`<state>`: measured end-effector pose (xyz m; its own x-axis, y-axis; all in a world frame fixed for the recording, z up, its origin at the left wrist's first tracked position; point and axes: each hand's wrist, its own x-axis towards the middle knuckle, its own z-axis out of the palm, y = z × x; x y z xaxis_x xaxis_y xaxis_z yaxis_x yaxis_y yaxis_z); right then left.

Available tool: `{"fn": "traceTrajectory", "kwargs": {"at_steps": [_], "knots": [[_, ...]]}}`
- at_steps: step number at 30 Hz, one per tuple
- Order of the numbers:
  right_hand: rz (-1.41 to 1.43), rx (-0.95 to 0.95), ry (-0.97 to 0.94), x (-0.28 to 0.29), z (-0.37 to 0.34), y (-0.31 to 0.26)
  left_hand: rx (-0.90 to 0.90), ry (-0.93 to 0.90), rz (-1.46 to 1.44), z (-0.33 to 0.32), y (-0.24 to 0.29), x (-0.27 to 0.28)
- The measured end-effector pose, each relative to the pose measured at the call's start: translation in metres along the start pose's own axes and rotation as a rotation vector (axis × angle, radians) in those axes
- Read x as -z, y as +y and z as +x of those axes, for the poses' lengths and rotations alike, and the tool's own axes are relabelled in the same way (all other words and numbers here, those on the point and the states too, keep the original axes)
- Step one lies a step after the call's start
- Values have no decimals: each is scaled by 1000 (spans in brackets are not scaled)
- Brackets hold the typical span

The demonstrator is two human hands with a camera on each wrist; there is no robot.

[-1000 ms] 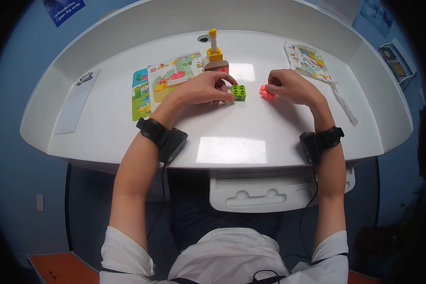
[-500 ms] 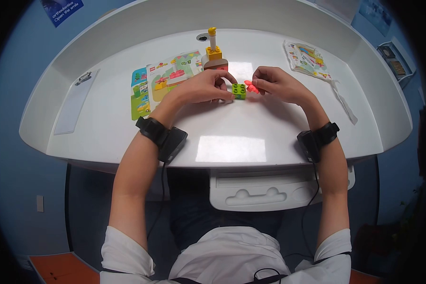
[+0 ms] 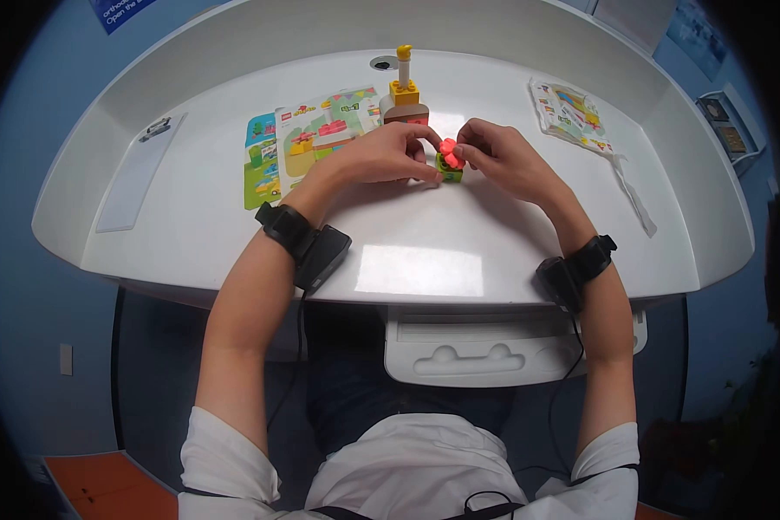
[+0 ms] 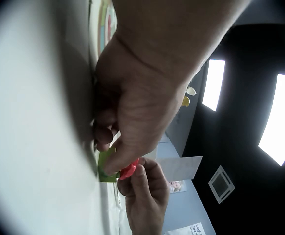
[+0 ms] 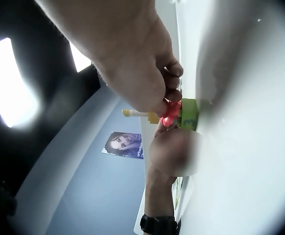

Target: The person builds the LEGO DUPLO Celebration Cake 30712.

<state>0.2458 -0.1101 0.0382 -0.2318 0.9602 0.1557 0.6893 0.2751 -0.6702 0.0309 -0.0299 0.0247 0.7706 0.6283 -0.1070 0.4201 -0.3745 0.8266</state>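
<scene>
A green brick (image 3: 451, 174) stands on the white table, gripped by the left hand (image 3: 388, 156) between thumb and fingers. The right hand (image 3: 513, 161) pinches a coral-red flower piece (image 3: 451, 153) at the top of the brick. In the left wrist view the flower (image 4: 129, 169) is against the studded side of the green brick (image 4: 106, 166). The right wrist view shows a figure 3 on the green brick (image 5: 189, 113), with the flower (image 5: 171, 113) beside it; whether the flower is fully seated cannot be told.
Behind the left hand stands a stack with a yellow brick (image 3: 404, 93) and a candle (image 3: 404, 69). Booklets (image 3: 300, 143) lie at the left, beside a clipboard (image 3: 142, 178). An opened packet (image 3: 568, 113) lies at the back right.
The right hand has moved left with the flower, from beside the green brick to its top. The left hand stays at the brick. The head view has shifted slightly.
</scene>
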Motion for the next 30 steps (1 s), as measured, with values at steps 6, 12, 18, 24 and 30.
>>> {"fn": "traceTrajectory", "kwargs": {"at_steps": [6,12,18,24,30], "knots": [[5,25,11,0,-2,-4,16,-10,-49,3,0,2],[45,34,17,0,-2,-3,47,-13,-140,3,0,0],[-40,94,21,1,0,5,21,-21,-162,1,2,0],[66,62,0,1,-2,0,18,-31,-166,3,2,1],[70,11,-38,0,-1,-1,5,-57,-140,2,2,3]]}}
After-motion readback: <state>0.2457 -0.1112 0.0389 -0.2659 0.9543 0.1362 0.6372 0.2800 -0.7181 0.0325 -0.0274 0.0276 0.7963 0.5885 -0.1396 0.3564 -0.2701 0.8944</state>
